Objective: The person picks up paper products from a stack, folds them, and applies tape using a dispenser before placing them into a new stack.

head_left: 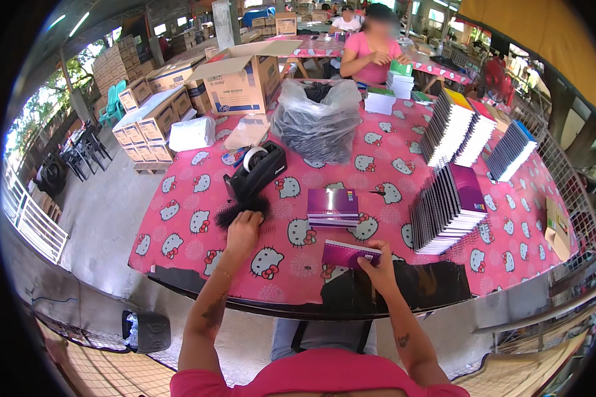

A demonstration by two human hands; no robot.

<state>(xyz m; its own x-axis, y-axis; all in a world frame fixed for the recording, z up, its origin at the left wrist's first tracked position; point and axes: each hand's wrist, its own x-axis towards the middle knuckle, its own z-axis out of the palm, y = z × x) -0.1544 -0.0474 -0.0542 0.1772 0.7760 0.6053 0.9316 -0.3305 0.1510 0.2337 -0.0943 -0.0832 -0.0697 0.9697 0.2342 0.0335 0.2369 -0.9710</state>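
My left hand (pixel 245 228) reaches into a small heap of black binding coils (pixel 230 213), its fingers closed on some of them. In my right hand (pixel 379 266) is a purple notebook (pixel 341 254), gripped at its right end with the thumb on the cover and tilted up over the near part of the table. Just beyond it lies a short stack of purple notebooks (pixel 332 204). A black tape dispenser (pixel 261 173) stands right behind the coil heap. Whether the held notebook has a coil in it cannot be made out.
A clear plastic bag of black coils (pixel 318 126) stands farther back, near an open carton (pixel 242 86). Stacks of coil-bound notebooks (pixel 447 212) rise at the right. Across the pink table (pixel 271 261), a co-worker (pixel 377 49) handles green notebooks (pixel 400 69).
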